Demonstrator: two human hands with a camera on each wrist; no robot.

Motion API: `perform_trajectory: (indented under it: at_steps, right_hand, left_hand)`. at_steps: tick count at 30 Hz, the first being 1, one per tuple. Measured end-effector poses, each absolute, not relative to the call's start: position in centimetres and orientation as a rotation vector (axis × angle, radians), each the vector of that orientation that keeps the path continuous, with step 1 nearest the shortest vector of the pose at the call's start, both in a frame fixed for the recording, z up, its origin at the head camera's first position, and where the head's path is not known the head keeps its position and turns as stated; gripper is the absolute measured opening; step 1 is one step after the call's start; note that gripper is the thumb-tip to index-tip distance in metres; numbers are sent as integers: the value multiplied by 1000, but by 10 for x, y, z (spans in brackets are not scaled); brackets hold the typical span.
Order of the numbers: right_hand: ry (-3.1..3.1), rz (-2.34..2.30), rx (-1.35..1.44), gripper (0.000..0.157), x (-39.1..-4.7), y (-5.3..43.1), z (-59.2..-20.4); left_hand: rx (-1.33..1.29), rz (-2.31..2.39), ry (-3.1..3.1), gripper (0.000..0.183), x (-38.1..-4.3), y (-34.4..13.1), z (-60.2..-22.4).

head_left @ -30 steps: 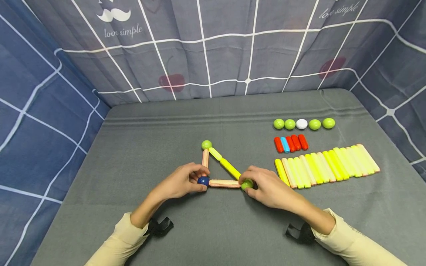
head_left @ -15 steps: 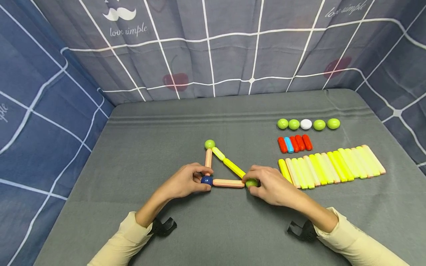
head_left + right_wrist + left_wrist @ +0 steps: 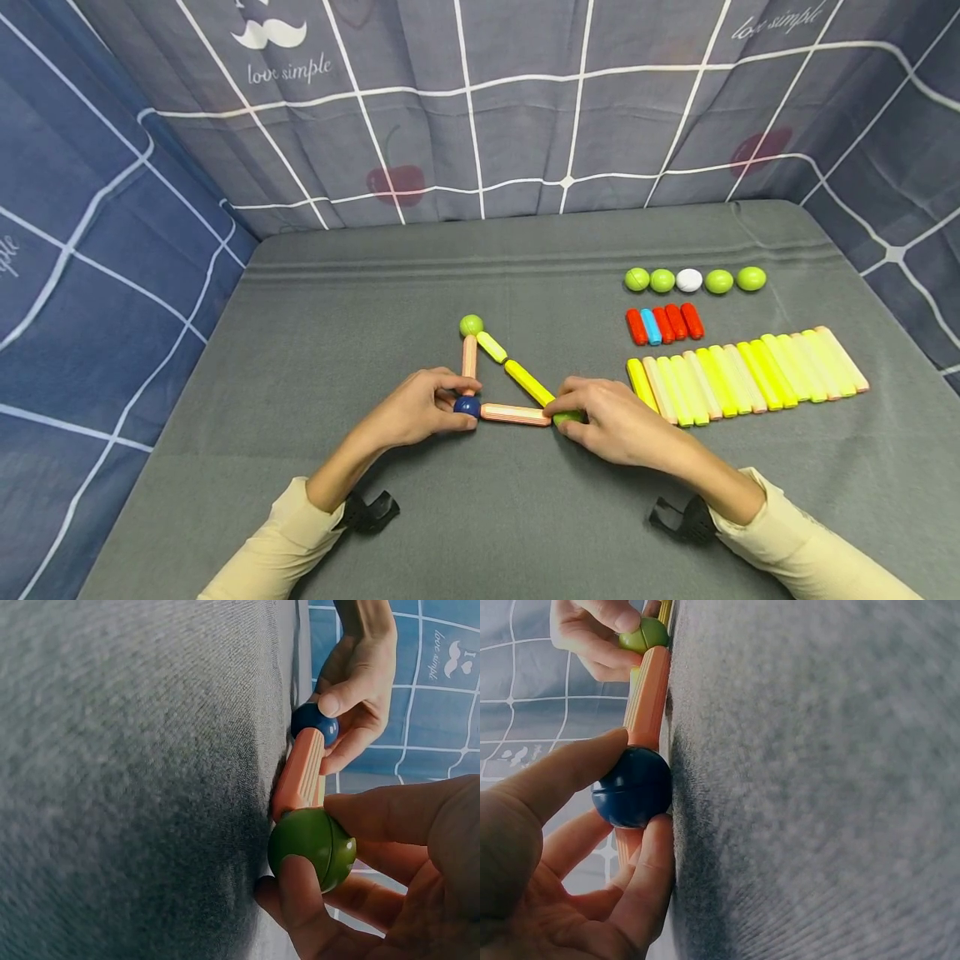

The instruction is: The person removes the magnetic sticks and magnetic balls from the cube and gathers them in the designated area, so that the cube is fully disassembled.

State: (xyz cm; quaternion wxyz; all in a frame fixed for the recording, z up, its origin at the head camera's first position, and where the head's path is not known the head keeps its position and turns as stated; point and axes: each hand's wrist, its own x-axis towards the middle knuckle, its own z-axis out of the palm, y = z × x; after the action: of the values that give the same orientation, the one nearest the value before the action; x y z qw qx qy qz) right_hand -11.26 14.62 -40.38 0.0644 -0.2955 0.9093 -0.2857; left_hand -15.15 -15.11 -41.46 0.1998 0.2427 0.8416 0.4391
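Note:
My left hand (image 3: 416,408) pinches a dark blue ball (image 3: 633,787) between thumb and fingers. My right hand (image 3: 611,421) pinches a green ball (image 3: 311,846), partly covered by the fingers in the head view. An orange ribbed stick (image 3: 516,414) lies between these two balls. From the blue ball, a second orange stick (image 3: 469,360) runs up to another green ball (image 3: 471,325). A short pale yellow stick (image 3: 491,347) and a longer yellow stick (image 3: 529,383) form the slanted side of this triangle, with a small dark spot where they meet.
To the right lie a row of green balls (image 3: 718,282) with one white ball (image 3: 688,280), several short red sticks (image 3: 674,321) with a blue one (image 3: 650,327), and a row of long yellow and orange sticks (image 3: 742,379). Grid-patterned curtains (image 3: 517,108) border the grey table (image 3: 360,308).
The whole view has shifted slightly. The right-hand green ball has turned or dipped a little, tilting the bottom orange stick. The joint between the two yellow sticks now shows a dark gap.

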Motion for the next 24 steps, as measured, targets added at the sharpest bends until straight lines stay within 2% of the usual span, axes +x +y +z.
perform_trajectory:
  at_steps: [7,13,19,24]
  right_hand:
    - [2720,-899,-860,23,-111,147,-404]
    - [2730,-1138,-815,22,-120,159,-399]
    - [2827,-1316,-613,28,-144,177,-381]
    - [3005,-1241,-415,30,-174,193,-368]
  left_hand:
    - [655,1251,2359,44,-150,-150,-415]
    - [659,1244,2367,45,-151,-149,-415]
    - [650,1254,2366,45,-150,-150,-415]
    - [646,1264,2356,45,-150,-151,-414]
